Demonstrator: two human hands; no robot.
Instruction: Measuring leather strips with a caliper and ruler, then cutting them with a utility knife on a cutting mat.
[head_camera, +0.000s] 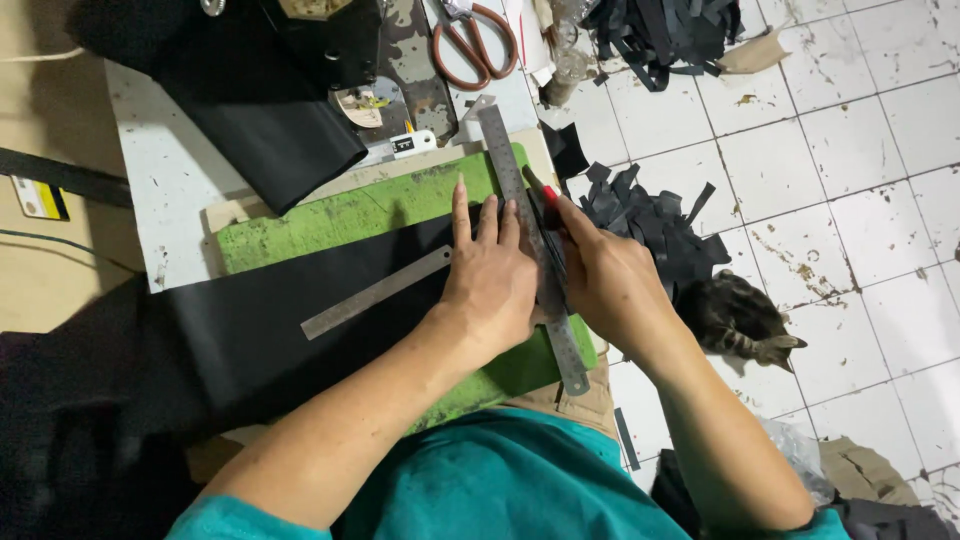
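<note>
A steel ruler (530, 240) is pressed flat by the left hand (490, 275), fingers spread, onto black sheet material (280, 320) laid over a green cutting mat (330, 215). A red-tipped knife (548, 215) is gripped in the closed right hand (610, 280), against the ruler's edge. A second ruler (375, 292) lies nearby.

- Brown-handled scissors (476, 45) at the bench's far edge
- Second steel ruler (376, 292) lying apart
- Tabby cat (738, 320) on tiled floor (850, 150)
- Black offcuts (650, 220) beside it
</note>
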